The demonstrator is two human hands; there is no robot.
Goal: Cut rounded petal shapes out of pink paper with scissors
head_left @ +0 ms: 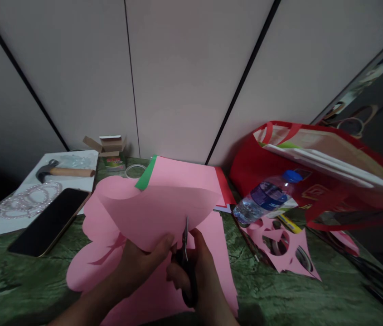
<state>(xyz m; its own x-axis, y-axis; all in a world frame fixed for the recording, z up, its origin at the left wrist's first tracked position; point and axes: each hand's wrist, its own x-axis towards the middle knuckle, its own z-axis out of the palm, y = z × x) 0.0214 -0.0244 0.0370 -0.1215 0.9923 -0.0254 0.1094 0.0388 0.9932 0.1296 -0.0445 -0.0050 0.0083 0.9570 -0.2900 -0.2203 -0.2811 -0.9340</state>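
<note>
My left hand [145, 262] grips the near edge of a pink paper sheet [157, 210], thumb on top and fingers underneath. The sheet is lifted and curls above other pink paper. In my right hand [198, 267] is a pair of scissors [186, 267] with black handles; the blades point away from me and lie at the sheet's near right edge. Beneath both hands rests a stack of pink paper [216, 253]. Rounded pink paper shapes [85, 267] with scalloped edges lie to the left of it.
At left are a hammer [72, 172], a bead string [30, 199] and a black phone [50, 222]. An open small box [113, 154] stands behind. To the right are a water bottle [268, 197], a red bag [279, 165] and cut pink scraps [281, 246].
</note>
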